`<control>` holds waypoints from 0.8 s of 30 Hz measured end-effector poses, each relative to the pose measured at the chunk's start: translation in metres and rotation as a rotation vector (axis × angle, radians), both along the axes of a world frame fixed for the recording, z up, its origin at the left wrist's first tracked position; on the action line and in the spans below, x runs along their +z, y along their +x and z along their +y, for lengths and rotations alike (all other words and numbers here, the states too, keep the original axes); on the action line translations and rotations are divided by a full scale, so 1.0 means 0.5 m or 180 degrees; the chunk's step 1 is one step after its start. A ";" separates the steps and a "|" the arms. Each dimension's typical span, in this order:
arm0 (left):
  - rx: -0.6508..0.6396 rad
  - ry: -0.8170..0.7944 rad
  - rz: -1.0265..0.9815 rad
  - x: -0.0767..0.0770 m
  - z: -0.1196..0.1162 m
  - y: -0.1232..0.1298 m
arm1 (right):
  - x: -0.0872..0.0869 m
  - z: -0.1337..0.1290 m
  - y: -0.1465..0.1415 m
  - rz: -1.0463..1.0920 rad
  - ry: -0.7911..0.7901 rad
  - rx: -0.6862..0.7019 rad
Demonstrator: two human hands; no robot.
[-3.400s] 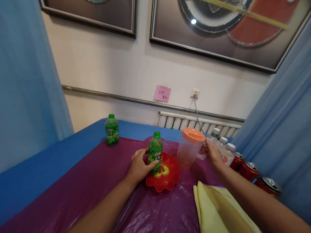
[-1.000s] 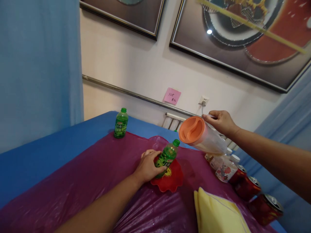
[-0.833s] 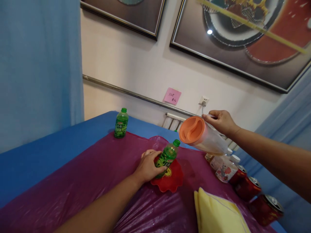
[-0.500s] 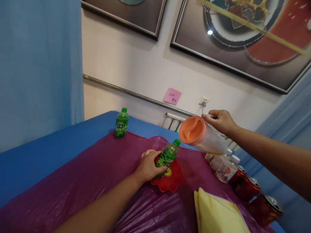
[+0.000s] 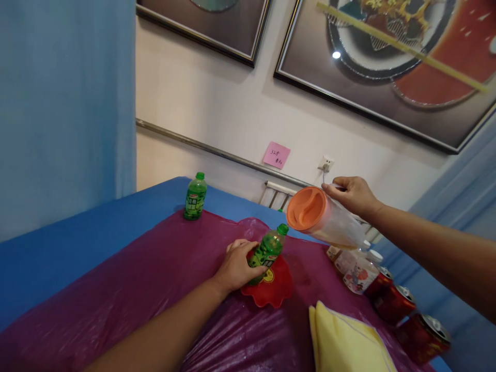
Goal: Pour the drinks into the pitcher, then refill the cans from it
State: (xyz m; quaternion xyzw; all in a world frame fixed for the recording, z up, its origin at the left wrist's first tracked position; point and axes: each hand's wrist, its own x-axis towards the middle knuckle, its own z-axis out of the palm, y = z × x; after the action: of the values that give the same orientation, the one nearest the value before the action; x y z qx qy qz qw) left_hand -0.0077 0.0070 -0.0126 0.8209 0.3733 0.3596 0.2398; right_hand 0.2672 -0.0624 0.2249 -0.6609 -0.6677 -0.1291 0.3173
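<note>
My left hand (image 5: 241,264) is wrapped round a green drink bottle (image 5: 267,252) with its cap on. The bottle leans to the right over a red scalloped dish (image 5: 276,287) on the purple plastic sheet. Raised to the right, my right hand (image 5: 354,195) grips the handle of a translucent pitcher (image 5: 336,225). The pitcher is tipped so that its orange lid (image 5: 307,208) faces left, near the bottle's cap. A little pale liquid lies along its lower side. No stream from the pitcher can be made out.
A second green bottle (image 5: 195,197) stands at the back left of the purple sheet (image 5: 155,268). Clear bottles with white caps (image 5: 362,271) and several red cans (image 5: 424,336) line the right side. A folded yellow cloth (image 5: 349,338) lies in front. Behind are a wall rail (image 5: 217,150) and blue curtains (image 5: 65,113).
Both hands keep their holds, and the pitcher stays tipped. The whole view has shifted very slightly; nothing else visibly differs.
</note>
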 end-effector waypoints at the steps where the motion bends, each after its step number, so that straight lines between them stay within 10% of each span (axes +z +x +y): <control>1: -0.0004 0.0005 -0.0012 0.000 0.000 0.000 | 0.000 0.000 0.000 0.0001 0.0005 0.0000; 24: -0.0025 -0.0021 -0.0026 -0.002 0.002 0.001 | 0.009 0.004 -0.003 -0.0175 0.0026 -0.0053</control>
State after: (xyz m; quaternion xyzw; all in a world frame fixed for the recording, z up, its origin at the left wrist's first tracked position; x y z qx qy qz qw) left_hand -0.0071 0.0080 -0.0138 0.8201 0.3703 0.3607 0.2454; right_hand 0.2659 -0.0605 0.2293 -0.6614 -0.6701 -0.1525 0.3004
